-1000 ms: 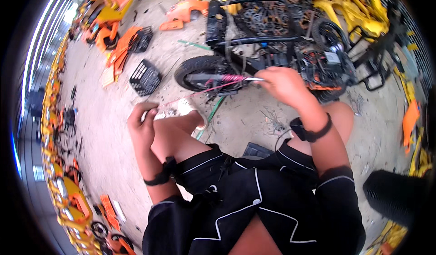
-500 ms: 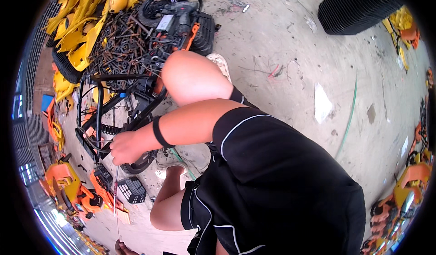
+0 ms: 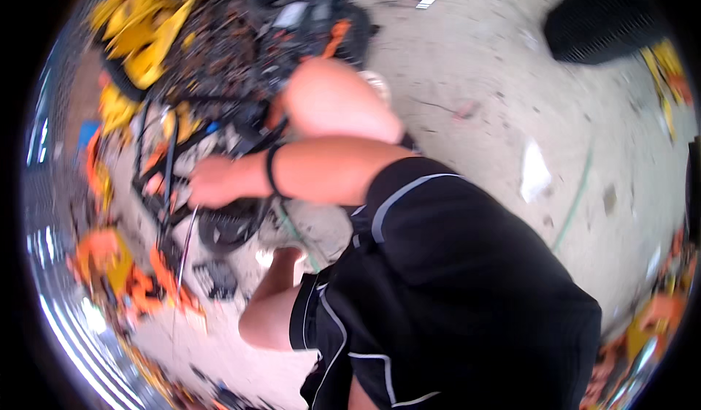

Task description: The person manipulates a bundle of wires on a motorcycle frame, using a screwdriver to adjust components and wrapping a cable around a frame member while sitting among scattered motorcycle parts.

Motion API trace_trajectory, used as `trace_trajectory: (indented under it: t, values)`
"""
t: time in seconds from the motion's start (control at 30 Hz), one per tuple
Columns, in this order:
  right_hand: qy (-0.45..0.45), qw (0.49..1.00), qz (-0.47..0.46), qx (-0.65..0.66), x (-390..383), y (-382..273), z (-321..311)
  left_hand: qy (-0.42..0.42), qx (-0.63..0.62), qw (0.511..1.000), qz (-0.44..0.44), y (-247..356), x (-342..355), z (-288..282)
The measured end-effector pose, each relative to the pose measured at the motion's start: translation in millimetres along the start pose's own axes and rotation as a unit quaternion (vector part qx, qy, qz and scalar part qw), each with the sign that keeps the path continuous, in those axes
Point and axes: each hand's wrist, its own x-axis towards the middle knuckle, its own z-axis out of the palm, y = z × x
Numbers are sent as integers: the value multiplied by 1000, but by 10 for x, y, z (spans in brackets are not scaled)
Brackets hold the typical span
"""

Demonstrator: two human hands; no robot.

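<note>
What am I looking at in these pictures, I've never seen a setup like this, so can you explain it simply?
There's no machine arm here, just a person working bare-handed. Every picture comes from a fisheye camera on the person's head, looking down, so edges bend. In the latest, the right hand reaches beside a black frame and seems to hold a slim rod, though blur hides the grip. The left hand is out of view. On the pale floor lie a dark crate, rusty metal parts and yellow panels.
</note>
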Motion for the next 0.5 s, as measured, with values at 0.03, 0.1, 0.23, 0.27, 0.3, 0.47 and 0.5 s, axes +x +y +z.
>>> trace_trajectory:
  t: [0.03,0.1,0.23,0.27,0.3,0.47,0.5]
  values:
    - [-18,1000,15,12,1,-67,-95,-3,1,1000,-1,-155,80,-130]
    - [-140,990,9,-6,-9,-106,-216,-22,-4,1000,-9,-382,184,-266]
    - [57,995,-83,-6,-122,-104,-249,-74,-46,996,-23,-444,393,-190]
    - [87,993,-80,-8,-98,-167,-322,-90,-93,992,-2,-434,377,-157]
    - [88,994,-59,-12,-66,-270,-368,-88,-86,992,-3,-560,359,-256]
    - [43,998,-33,22,-181,-343,-401,-107,-160,980,-53,-1265,152,-375]
    - [36,998,-28,31,-176,-367,-424,-99,-168,979,-60,-1366,131,-421]
